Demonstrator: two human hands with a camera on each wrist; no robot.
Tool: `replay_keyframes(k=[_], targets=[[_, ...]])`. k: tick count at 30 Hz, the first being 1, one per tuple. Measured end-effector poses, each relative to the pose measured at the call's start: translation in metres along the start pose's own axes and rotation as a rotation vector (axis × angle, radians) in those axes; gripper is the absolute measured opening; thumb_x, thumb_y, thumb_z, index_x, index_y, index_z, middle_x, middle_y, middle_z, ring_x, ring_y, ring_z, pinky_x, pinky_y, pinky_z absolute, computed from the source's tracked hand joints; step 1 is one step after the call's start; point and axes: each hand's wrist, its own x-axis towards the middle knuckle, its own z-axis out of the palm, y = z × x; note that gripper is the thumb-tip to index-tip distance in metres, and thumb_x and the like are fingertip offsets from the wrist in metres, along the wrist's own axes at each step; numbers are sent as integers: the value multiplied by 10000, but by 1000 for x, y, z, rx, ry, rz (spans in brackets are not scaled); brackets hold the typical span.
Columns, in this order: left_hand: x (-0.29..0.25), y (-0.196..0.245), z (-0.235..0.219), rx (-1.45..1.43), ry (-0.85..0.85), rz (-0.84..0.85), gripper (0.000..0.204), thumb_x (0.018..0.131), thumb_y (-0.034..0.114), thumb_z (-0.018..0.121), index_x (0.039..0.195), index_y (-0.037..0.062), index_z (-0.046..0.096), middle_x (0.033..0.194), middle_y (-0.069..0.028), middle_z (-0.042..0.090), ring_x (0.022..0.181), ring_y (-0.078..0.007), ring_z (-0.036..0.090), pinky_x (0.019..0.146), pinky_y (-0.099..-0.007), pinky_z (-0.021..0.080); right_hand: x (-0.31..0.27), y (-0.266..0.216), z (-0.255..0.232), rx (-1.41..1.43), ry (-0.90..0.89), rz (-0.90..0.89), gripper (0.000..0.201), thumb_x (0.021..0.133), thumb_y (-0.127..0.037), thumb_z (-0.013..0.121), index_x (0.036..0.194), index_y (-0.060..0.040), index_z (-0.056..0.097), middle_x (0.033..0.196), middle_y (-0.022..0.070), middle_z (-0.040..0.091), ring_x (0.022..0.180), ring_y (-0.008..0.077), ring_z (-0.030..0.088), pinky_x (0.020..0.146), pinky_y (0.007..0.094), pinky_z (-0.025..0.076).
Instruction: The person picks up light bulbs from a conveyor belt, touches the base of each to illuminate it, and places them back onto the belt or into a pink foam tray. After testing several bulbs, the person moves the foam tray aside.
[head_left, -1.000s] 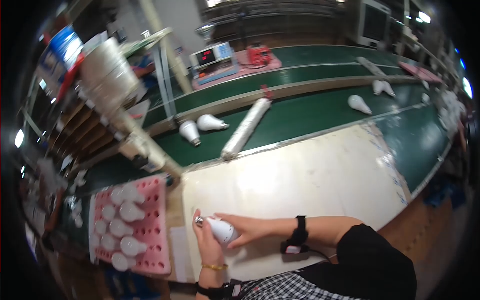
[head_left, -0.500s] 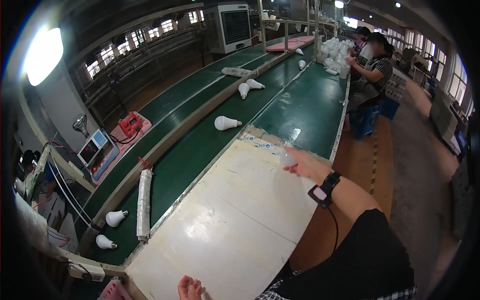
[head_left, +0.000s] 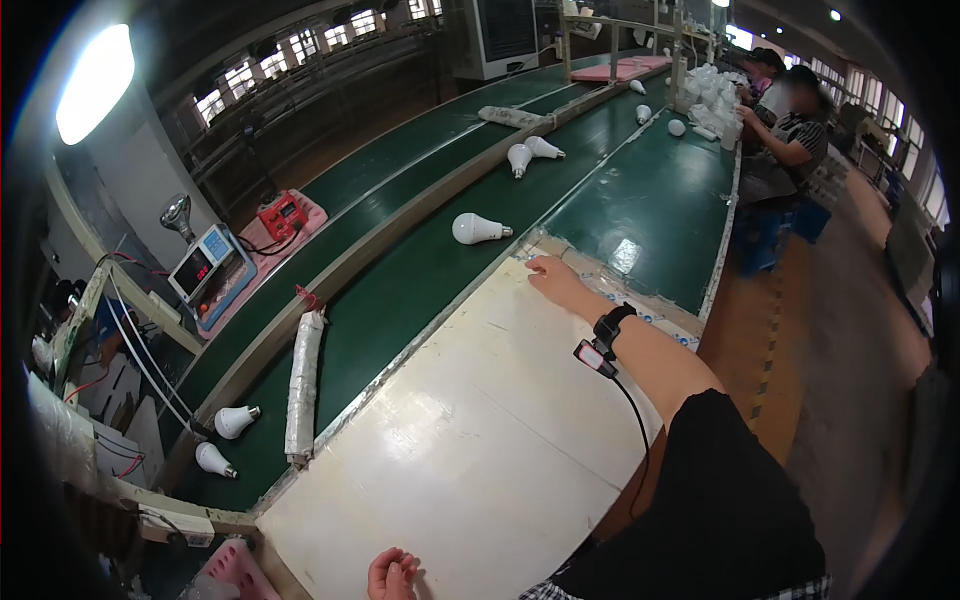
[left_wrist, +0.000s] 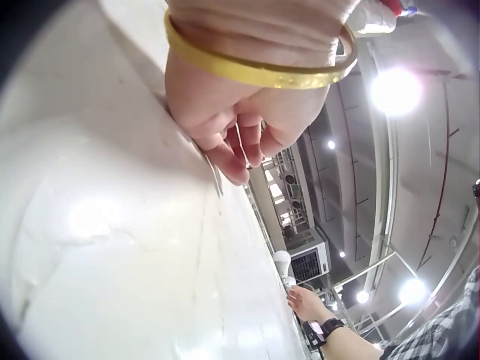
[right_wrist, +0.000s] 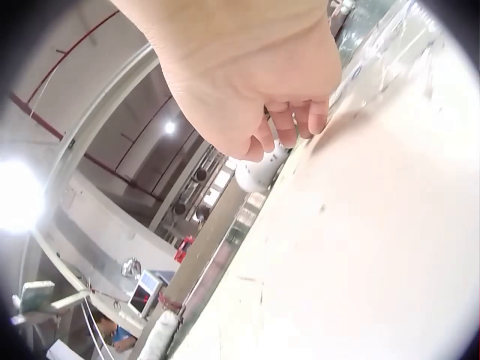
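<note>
My right hand (head_left: 560, 285) hovers over the far end of the white board (head_left: 450, 400), fingers loosely bent, holding nothing. Beyond its fingertips, on the green belt, lies a white bulb (head_left: 478, 229) with its metal base pointing right; the right wrist view shows this bulb (right_wrist: 255, 175) just past the fingers, apart from them. A lone bulb (head_left: 676, 128) sits on the green surface farther off. At the board's near edge my left hand (head_left: 392, 575) is empty, its fingers loosely curled; the left wrist view shows that hand (left_wrist: 240, 120) close to the board.
Two bulbs (head_left: 530, 155) lie farther along the belt, and another two (head_left: 225, 440) at the left near a wrapped bar (head_left: 303, 388). A meter (head_left: 212, 270) and a red device (head_left: 282, 215) stand beyond. Seated people (head_left: 800, 135) work by piled white items (head_left: 712, 95).
Both hands were on a bulb; the right hand then carried it to the board's far right side and has let go. That hand has since moved left towards the belt. The left hand stays low.
</note>
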Motion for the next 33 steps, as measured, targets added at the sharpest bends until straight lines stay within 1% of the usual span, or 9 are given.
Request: replay_keyframes(k=[5,8,13,18,21,24,28,31,33], targets=[[-2,0,-4,-81,10,-28,268,950,109,526,1184,-21,520,1048,-109,598,932,-202,601,816,-313,509,42,-17,41,-122,72,-281,385,809,-154,605,1148,24,565,1161,209,565,1109,355,534,966,407,426],[2,-2,-7,-152,28,-52,252,952,98,511,1178,-15,521,1042,-115,598,910,-207,609,790,-326,518,79,-18,43,-323,194,-124,556,790,-128,650,1289,21,454,1248,231,505,1193,385,469,1021,430,387],[7,0,-8,-186,34,-105,235,952,95,509,1165,-5,524,1035,-123,598,894,-214,617,744,-339,531,118,-16,65,-434,134,-120,565,816,-150,649,1319,-8,434,1251,223,510,1192,377,479,997,451,410],[8,3,-6,-200,25,-112,203,937,87,512,1115,5,566,980,-128,620,882,-241,618,743,-359,522,98,-45,93,-630,87,-112,494,828,-222,675,1247,-26,501,1071,173,553,1054,341,549,879,465,460],[16,-9,-27,36,-97,-67,340,977,98,441,1299,-12,449,1138,-134,569,1027,-193,585,855,-302,498,78,-70,108,-336,165,-290,433,800,-223,701,1163,-28,568,982,152,540,932,322,570,814,428,470],[15,-3,-18,-26,-45,-46,237,956,66,468,1164,-27,534,1053,-120,607,940,-188,629,772,-286,523,43,-122,119,31,108,-344,368,796,-229,711,1071,-7,607,969,110,555,881,250,580,806,351,464],[10,-7,-23,-72,-53,20,251,956,73,469,1180,-24,529,1071,-128,602,952,-191,627,774,-287,525,-17,-176,138,1260,-231,75,309,914,-329,606,1083,-72,577,1046,58,603,981,180,592,878,325,461],[-11,-7,-33,-84,-24,44,247,964,91,481,1167,-34,547,1070,-123,616,949,-174,624,799,-285,528,-66,-222,155,1481,-227,274,350,957,-398,512,1123,-90,524,1063,77,610,1050,228,590,884,350,494],[-27,-6,-51,63,125,129,237,958,92,497,1152,-30,557,1040,-111,629,914,-159,623,801,-280,519,-92,-235,174,1545,-569,424,407,980,-455,417,1161,-94,469,1084,102,607,1061,278,597,871,404,530]])
